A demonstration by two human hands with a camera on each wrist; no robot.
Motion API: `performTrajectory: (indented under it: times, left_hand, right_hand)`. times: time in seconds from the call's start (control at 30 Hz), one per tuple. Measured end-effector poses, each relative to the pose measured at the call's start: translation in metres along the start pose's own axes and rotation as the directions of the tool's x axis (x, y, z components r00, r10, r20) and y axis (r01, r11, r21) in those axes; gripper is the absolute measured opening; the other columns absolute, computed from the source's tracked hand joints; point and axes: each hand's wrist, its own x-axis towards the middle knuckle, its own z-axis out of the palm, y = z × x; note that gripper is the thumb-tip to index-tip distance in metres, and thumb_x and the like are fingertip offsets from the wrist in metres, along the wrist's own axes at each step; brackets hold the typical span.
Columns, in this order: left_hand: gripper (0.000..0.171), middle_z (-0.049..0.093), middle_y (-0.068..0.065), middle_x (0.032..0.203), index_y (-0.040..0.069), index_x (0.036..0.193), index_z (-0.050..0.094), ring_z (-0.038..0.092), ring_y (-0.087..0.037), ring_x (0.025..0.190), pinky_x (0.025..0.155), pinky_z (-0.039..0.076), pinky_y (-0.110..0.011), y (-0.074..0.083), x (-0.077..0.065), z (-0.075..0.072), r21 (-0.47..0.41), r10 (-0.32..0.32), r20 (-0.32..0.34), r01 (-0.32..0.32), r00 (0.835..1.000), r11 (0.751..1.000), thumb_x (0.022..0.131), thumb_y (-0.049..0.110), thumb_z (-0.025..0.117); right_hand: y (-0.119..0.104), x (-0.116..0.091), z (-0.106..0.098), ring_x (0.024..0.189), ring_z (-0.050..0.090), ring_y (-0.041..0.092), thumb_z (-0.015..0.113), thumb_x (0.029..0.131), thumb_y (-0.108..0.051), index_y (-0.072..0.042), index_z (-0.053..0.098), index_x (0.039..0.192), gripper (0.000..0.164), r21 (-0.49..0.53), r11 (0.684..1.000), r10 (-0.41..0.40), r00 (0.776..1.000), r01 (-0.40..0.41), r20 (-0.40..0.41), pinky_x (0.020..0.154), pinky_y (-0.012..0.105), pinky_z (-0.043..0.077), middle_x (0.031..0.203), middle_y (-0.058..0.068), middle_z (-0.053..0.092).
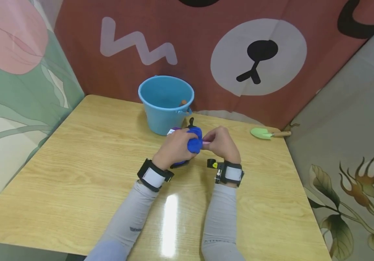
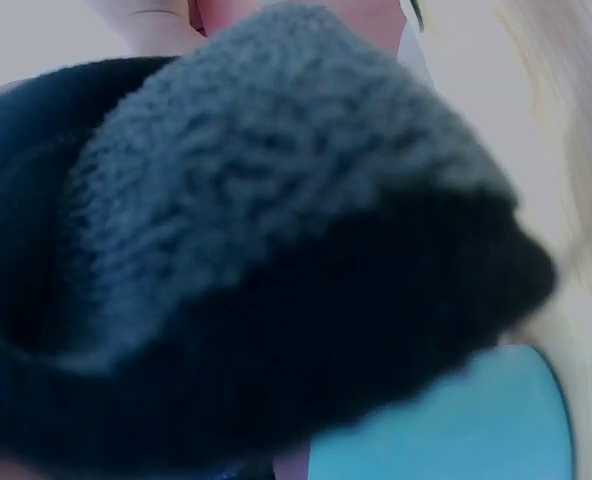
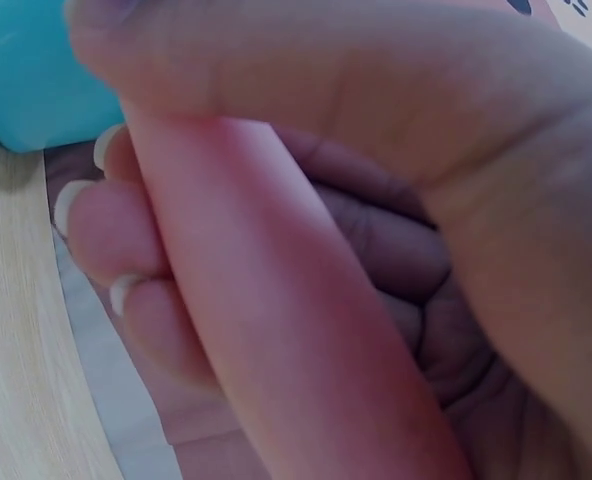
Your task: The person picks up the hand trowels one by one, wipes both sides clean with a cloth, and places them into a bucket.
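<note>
Head view: your table [image 1: 76,188] is pale wood-grained, with a bright streak of reflected light on its near part, between your sleeves [image 1: 221,217]. Behind its far edge hangs a red-brown cloth [image 1: 193,32] printed with an animal's pale muzzle and black nose. On the left is a green and pink flowered cloth [image 1: 7,94]; on the right, a grey one [image 1: 346,119] with leaves and orange blooms. A blue bucket [image 1: 160,117] stands upright near the far edge, a small brown thing [image 1: 183,103] showing inside by its right rim. A green trowel [image 1: 261,133] with a wooden handle lies near the far right corner. Your left hand [image 1: 177,145] grips a blue bundle [image 1: 194,141] in front of the bucket; I cannot tell whether the bundle touches the table. Your right hand [image 1: 223,143], just beside it, pinches a pink rod [image 1: 206,143] that points to the bundle.

Left wrist view: dark, fleecy material covers most of the picture, blurred. Wood grain shows at the right, the bucket at lower right. You cannot read the left fingers' hold here.

Right wrist view: your thumb and curled fingers hold the rod. The bucket is at upper left, above the wood surface.
</note>
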Motion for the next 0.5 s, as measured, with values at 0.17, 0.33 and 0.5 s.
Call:
performTrajectory:
  times: [0.17, 0.33, 0.5]
  left_hand:
    - [0.045, 0.073, -0.01, 0.113, 0.01, 0.113, 0.076, 0.068, -0.027, 0.104, 0.089, 0.056, -0.045, 0.001, -0.002, -0.004, 0.032, -0.028, -0.002, 0.028, 1.0, 0.999, 0.077, 0.036, 0.085]
    - [0.047, 0.073, -0.011, 0.115, 0.011, 0.116, 0.076, 0.068, -0.029, 0.107, 0.092, 0.055, -0.047, -0.002, -0.002, -0.009, 0.05, -0.064, 0.018, 0.063, 0.998, 0.997, 0.077, 0.037, 0.086]
    - [0.048, 0.073, -0.012, 0.115, 0.011, 0.116, 0.076, 0.068, -0.031, 0.107, 0.092, 0.054, -0.049, -0.008, -0.003, -0.013, 0.053, -0.094, 0.023, 0.092, 0.995, 0.994, 0.077, 0.036, 0.087]
  right_hand:
    - [-0.002, -0.001, -0.001, 0.069, 0.072, 0.019, 0.086, 0.08, -0.014, -0.008, 0.081, 0.084, 0.008, 0.023, 1.0, 0.005, 1.0, -0.005, 0.005, 0.065, 0.036, 0.06, 0.076, 0.003, 0.075]
    - [-0.003, -0.001, -0.001, 0.071, 0.071, 0.02, 0.087, 0.08, -0.015, -0.009, 0.081, 0.083, 0.009, 0.029, 0.999, 0.014, 1.0, -0.014, -0.003, 0.065, 0.036, 0.059, 0.077, 0.003, 0.075]
    - [-0.002, -0.001, -0.001, 0.074, 0.07, 0.021, 0.087, 0.08, -0.018, -0.012, 0.081, 0.084, 0.01, 0.015, 0.999, 0.036, 0.999, -0.036, 0.0, 0.066, 0.038, 0.058, 0.078, 0.001, 0.075]
